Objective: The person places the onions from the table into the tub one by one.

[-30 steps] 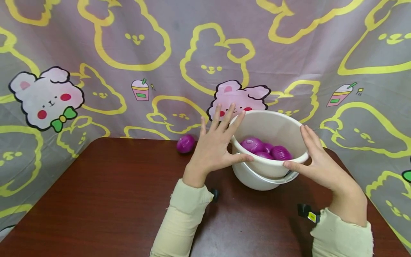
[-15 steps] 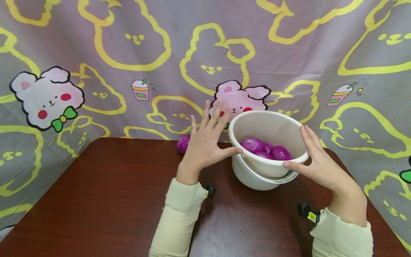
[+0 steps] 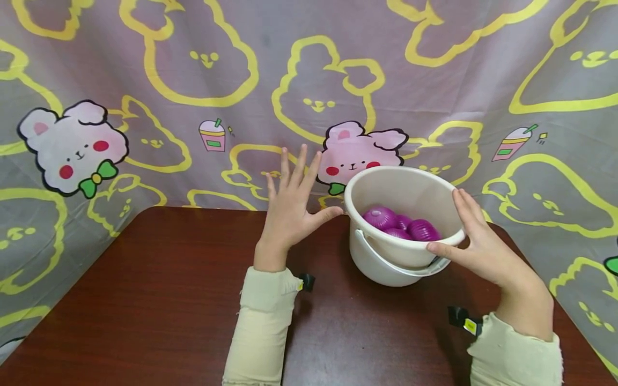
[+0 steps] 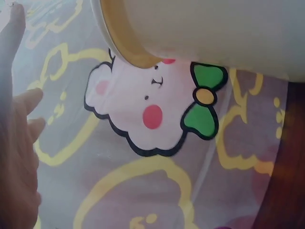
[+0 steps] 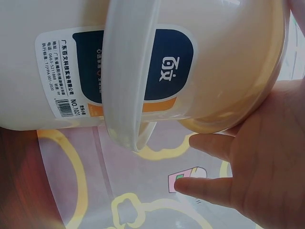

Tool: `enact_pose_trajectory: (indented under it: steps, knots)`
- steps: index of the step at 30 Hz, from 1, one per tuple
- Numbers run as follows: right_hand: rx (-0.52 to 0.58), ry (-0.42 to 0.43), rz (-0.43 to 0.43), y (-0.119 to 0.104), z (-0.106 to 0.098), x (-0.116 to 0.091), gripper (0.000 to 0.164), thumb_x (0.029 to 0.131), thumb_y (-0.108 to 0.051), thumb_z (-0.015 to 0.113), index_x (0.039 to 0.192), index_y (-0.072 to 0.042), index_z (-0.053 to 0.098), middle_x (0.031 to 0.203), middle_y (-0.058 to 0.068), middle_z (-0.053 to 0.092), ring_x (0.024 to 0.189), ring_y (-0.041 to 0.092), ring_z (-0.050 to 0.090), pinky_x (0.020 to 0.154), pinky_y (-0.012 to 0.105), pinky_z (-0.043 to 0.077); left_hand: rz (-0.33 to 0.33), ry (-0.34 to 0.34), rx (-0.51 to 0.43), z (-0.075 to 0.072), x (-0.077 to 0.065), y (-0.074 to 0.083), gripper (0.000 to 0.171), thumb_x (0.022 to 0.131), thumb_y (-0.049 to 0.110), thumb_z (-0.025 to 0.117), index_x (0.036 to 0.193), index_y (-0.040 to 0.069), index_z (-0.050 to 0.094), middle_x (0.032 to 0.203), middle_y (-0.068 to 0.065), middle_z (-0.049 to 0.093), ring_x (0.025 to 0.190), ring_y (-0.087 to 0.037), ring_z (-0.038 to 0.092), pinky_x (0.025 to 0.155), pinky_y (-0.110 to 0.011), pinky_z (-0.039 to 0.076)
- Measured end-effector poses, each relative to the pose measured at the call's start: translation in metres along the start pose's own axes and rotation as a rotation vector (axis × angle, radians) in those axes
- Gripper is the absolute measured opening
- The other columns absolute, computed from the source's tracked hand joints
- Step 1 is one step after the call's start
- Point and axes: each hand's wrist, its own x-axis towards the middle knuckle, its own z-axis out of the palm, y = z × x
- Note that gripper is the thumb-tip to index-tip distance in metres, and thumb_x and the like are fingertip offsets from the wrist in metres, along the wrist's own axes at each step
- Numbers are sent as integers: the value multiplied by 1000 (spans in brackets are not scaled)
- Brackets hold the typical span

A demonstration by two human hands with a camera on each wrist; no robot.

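Observation:
A white bucket stands at the back right of the table, its handle hanging down across the front. Inside lie several purple onions. My right hand touches the rim on its right side, thumb at the front edge, fingers fairly straight. In the right wrist view two straight fingers extend below the rim, and the bucket's label faces the camera. My left hand is spread in the air left of the bucket, thumb pointing toward the rim, holding nothing.
The dark brown wooden table extends to the left and front. Behind it hangs a grey-pink curtain with yellow outlines and cartoon rabbits. A black wrist camera sticks out from the left sleeve.
My left hand has come away from the bucket's left rim and moved left, now covering the onion that lay on the table at the back. My right hand and the bucket stay put.

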Motion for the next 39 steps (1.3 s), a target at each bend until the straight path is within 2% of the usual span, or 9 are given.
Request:
enact_pose_trajectory:
  steps: [6,14,27,35,39]
  knots:
    - [-3,4,-8,1,0,0,115,85,-38,74,159,-15,-11,167,12,-16,148,52,3,101,80,25,-55,42,12,6,0,-12,112,70,99,16,160,33,13,169,6,-1,155,-30,-14,115,-75,-1]
    - [-24,12,-17,2,0,1,114,85,-38,74,159,-14,-10,166,15,-15,147,53,5,101,80,26,-121,35,-45,12,-2,-27,111,72,98,22,160,30,16,169,3,5,155,-22,-17,115,-74,-1]
    - [-27,31,-40,3,1,1,114,85,-36,75,159,-12,-8,166,16,-13,146,54,7,100,79,26,-259,9,-67,19,-11,-57,104,76,92,37,159,35,15,169,7,-2,155,-25,-16,115,-75,0]
    - [-51,27,-23,2,1,1,114,85,-39,74,160,-14,-8,167,15,-13,146,55,8,100,79,27,-328,-39,-103,29,-17,-69,100,79,86,45,159,34,17,169,3,1,155,-31,-13,117,-72,-2]
    - [-46,31,-29,1,1,1,113,85,-38,74,160,-14,-7,167,15,-12,146,55,8,101,79,26,-366,-70,-116,35,-21,-76,98,80,83,48,159,35,17,169,1,3,155,-35,-12,116,-73,2]
